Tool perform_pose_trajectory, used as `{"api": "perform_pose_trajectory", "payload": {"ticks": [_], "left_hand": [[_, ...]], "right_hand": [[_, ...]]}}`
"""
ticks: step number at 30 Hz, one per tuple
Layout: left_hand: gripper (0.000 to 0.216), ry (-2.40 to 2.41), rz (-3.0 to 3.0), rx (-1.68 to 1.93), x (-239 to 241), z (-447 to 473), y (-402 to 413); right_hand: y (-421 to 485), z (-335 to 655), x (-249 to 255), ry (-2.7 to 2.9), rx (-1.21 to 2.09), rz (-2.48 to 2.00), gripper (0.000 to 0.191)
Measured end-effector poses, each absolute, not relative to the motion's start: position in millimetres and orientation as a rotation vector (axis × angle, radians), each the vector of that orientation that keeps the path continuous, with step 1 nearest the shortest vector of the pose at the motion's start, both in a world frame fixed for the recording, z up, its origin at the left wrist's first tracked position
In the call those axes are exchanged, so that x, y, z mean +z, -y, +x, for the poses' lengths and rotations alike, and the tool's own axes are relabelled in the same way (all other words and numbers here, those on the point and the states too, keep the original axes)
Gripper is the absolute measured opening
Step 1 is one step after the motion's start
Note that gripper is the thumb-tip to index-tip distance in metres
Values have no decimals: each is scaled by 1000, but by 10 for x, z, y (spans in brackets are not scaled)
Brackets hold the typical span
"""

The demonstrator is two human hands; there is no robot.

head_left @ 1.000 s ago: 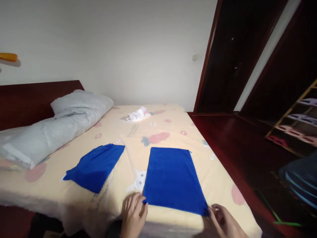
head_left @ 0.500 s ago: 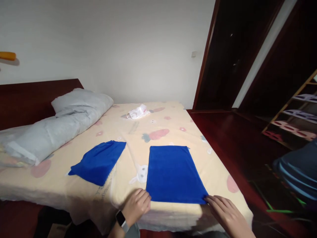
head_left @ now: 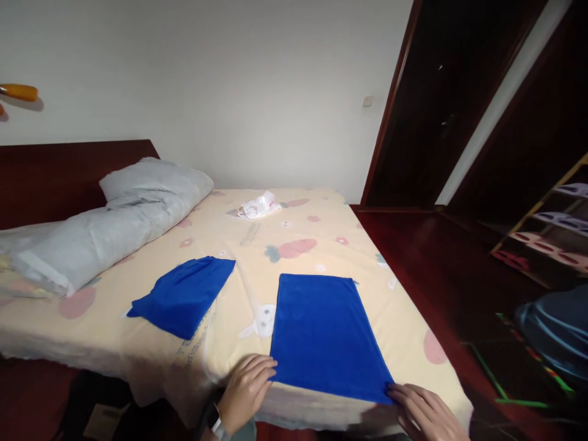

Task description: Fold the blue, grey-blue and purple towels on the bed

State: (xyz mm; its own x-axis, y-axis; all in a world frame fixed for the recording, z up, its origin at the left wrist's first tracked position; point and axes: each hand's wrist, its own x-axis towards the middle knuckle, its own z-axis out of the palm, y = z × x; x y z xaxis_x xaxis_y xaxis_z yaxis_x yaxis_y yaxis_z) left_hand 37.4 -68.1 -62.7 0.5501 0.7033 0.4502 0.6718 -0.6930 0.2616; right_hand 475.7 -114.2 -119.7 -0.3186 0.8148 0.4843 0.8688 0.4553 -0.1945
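Note:
A blue cloth (head_left: pixel 324 334) lies flat and rectangular on the bed (head_left: pixel 316 251), near its front edge. My left hand (head_left: pixel 245 389) rests at the cloth's near left corner, fingers curled onto the edge. My right hand (head_left: pixel 425 413) lies at the near right corner, fingertips touching the cloth. Whether either hand pinches the fabric is unclear. A second blue cloth (head_left: pixel 184 295), folded, lies to the left on the bed, apart from both hands.
A grey pillow and duvet (head_left: pixel 110 226) lie along the bed's left side by a dark headboard. A white crumpled bag (head_left: pixel 258 206) sits at the far end. Dark wooden floor, a doorway and a shoe rack (head_left: pixel 551 239) are to the right.
Both hands stay at the cloth's near corners. The view has shifted slightly; the cloth looks about the same.

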Motion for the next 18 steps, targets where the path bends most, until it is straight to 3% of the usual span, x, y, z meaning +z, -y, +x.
{"api": "perform_pose_trajectory", "payload": {"ticks": [8,13,18], "left_hand": [[42,-1249,2442,963,-848,381,694],[26,-1277,2260,1038,-891,386,668],[19,-1601,2180,1054,-913,497,603]], "right_hand": [[1201,4607,-1315,1935,155,-1461,31],[1102,4592,-1167,1696,480,-1505,33],[941,4499,-1055,1541,568,-1641,41]]}}
